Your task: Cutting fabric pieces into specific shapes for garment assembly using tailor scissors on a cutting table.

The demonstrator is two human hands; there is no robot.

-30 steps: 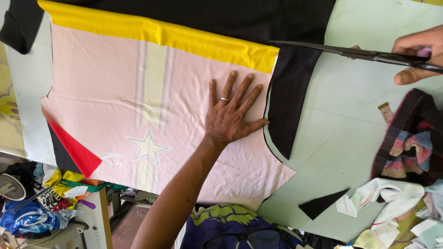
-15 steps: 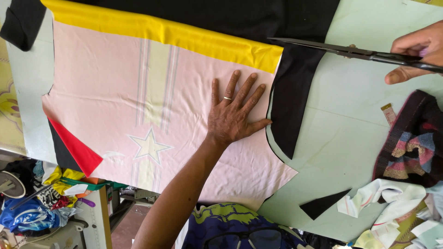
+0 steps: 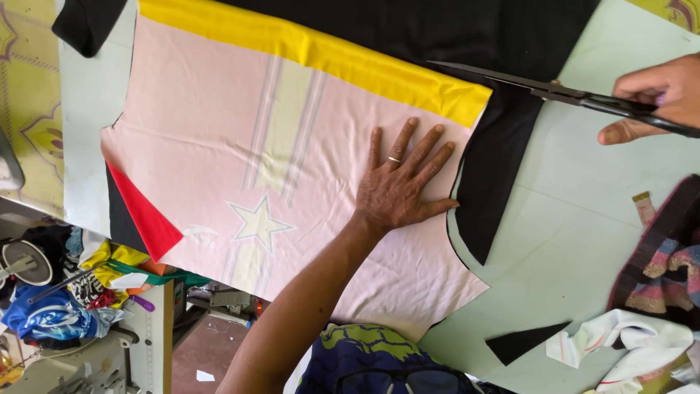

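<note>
My left hand lies flat, fingers spread, on a pale pink fabric piece that has a yellow band along its far edge and a faint star. Under the pink piece lies black fabric, showing at the right and top. My right hand grips the handles of long dark scissors. Their blades point left along the black fabric, tips near the right end of the yellow band. A red triangle shows at the pink piece's left corner.
The pale green table holds a small black offcut, white scraps and a striped dark cloth at the right. Below the table's left edge lie piled clothes and sewing equipment.
The scissors and my right hand have shifted slightly left and down along the black fabric. My left hand stays pressed on the pink piece.
</note>
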